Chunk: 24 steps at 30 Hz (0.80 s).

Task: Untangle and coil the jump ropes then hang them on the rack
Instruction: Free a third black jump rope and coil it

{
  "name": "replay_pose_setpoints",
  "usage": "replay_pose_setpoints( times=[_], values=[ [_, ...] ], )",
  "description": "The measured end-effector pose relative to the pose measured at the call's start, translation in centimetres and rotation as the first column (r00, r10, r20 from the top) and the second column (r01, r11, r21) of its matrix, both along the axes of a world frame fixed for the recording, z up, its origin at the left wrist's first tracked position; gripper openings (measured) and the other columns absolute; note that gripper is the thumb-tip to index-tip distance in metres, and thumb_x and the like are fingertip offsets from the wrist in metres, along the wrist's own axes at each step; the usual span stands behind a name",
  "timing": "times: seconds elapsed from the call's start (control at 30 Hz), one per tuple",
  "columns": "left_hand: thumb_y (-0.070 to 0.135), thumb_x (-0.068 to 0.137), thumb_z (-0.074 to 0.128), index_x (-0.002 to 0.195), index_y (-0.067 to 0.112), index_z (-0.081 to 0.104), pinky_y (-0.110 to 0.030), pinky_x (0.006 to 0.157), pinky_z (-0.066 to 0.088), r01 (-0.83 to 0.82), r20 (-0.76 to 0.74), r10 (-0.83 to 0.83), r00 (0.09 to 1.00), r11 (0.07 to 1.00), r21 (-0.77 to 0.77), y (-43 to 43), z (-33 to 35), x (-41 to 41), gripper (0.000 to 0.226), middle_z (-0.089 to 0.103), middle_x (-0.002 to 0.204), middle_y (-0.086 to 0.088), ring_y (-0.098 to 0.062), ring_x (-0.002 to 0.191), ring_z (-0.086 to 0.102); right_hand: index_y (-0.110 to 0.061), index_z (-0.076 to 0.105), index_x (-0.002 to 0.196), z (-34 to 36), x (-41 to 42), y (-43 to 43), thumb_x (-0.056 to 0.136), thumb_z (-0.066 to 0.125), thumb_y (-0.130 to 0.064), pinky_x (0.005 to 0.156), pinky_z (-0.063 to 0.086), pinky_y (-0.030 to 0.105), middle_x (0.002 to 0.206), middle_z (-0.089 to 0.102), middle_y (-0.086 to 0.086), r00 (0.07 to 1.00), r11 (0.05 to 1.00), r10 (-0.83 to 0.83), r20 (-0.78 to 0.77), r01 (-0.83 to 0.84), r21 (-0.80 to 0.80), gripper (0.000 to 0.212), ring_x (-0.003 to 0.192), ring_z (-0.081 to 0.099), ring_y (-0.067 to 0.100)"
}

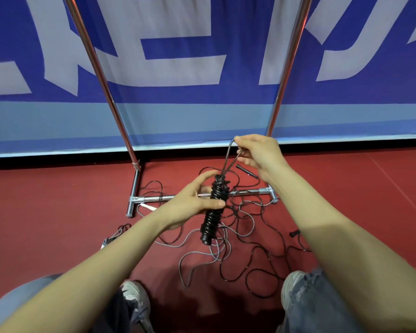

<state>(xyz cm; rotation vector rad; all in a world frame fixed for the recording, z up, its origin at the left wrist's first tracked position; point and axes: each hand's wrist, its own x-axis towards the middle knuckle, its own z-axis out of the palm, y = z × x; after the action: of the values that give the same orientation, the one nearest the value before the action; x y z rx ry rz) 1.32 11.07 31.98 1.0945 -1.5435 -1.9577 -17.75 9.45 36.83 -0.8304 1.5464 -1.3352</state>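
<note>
Above the tangle (246,224), the left hand (190,204) grips a glossy ribbed black coil (210,224) lying 7 to 1 o'clock. The right hand (258,155) pinches its thin top loop (227,157).

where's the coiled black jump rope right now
The coiled black jump rope is mid-frame in the head view, gripped by the left hand with its top loop pinched by the right hand, above the loose ropes by the rack.

The rack (101,75) runs off the top edge; floor ropes (222,246), perhaps two, tangle inseparably.
</note>
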Motion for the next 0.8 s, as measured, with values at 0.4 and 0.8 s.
replay_pose_setpoints(
  times=[0.4, 0.8],
  values=[
    [0.003, 0.087, 0.065, 0.114, 0.009, 0.057, -0.030, 0.066, 0.053, -0.380, 0.027, 0.381, 0.924, 0.910, 0.163, -3.3, -1.5, 4.2, 0.029, 0.067, 0.088, -0.012, -0.020, 0.071, 0.062, -0.023, 0.018, 0.152, -4.7, 5.7, 0.4, 0.093, 0.062, -0.024, 0.098, 0.039, 0.027, 0.117, 0.065, 0.002, 0.583, 0.736, 0.676, -0.450, -0.564, 0.375, 0.074, 0.108, 0.057, 0.015],
    [0.001, 0.090, 0.060, 0.086, 0.018, 0.048, -0.025, 0.062, 0.046, -0.477, 0.461, 0.361, 0.810, 0.864, 0.161, -9.8, -16.0, 13.2, 0.021, 0.060, 0.073, 0.002, -0.011, 0.067, 0.056, -0.013, 0.041, 0.137, -21.6, 17.8, -7.4, 0.088, 0.063, -0.016, 0.088, 0.046, 0.036, 0.114, 0.065, 0.014, 0.479, 0.629, 0.777, -0.408, -0.585, 0.512, 0.054, 0.106, 0.060, 0.032]
  ],
)
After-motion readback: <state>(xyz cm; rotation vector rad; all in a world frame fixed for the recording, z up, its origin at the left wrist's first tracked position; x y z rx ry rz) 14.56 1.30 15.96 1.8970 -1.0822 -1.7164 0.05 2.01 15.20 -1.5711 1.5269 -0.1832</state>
